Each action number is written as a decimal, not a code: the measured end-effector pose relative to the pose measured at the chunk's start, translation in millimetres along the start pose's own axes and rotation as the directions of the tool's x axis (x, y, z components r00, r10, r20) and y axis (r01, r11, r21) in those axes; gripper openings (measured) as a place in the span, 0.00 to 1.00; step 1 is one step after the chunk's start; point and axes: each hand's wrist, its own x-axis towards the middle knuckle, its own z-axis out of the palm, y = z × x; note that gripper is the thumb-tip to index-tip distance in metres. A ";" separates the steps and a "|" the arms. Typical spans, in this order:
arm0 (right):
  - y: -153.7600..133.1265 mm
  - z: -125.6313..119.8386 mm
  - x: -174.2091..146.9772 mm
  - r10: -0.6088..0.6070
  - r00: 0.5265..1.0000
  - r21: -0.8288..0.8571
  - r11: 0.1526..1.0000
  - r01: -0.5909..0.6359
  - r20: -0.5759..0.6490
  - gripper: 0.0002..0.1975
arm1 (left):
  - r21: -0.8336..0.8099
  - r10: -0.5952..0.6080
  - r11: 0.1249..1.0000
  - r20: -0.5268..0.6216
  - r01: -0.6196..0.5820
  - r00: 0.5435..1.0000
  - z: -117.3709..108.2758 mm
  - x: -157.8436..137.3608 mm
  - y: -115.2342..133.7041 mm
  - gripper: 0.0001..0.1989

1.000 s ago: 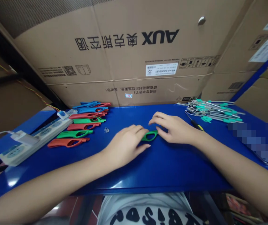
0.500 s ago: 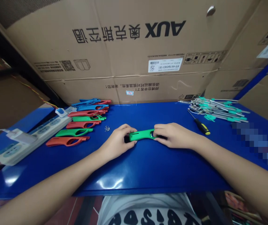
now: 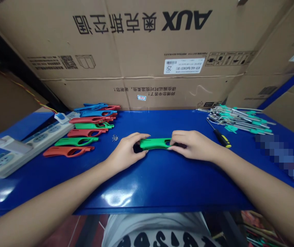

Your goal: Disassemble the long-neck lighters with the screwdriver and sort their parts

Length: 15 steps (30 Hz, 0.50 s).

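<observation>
Both hands hold one green plastic lighter casing (image 3: pixel 155 143) just above the blue table. My left hand (image 3: pixel 127 151) grips its wide end between thumb and fingers. At the end with the trigger loop, my right hand (image 3: pixel 192 144) pinches it, fingers hiding the tip. Left of my left hand lies a small pile of screws (image 3: pixel 115 138). Farther left, several casings lie in a stack, among them an orange one (image 3: pixel 67 151), a green one (image 3: pixel 76 141) and a blue one (image 3: pixel 98 113).
A screwdriver (image 3: pixel 222 138) with a black and yellow handle lies to the right, by a heap of metal rods with green parts (image 3: pixel 239 118). A white power strip (image 3: pixel 37 140) with plugs runs along the left. A large cardboard box (image 3: pixel 136 55) stands behind the blue table (image 3: pixel 162 185).
The green casing has tilted, so its slot side turns more upward and its right end sits slightly higher. Both hands keep hold of it. The camera view has shifted a little.
</observation>
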 end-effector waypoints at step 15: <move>1.9 -6.0 0.2 0.117 0.949 0.033 0.991 -0.132 0.293 0.16 | 0.034 -0.004 0.999 0.016 0.004 1.000 1.4 2.3 -11.9 0.24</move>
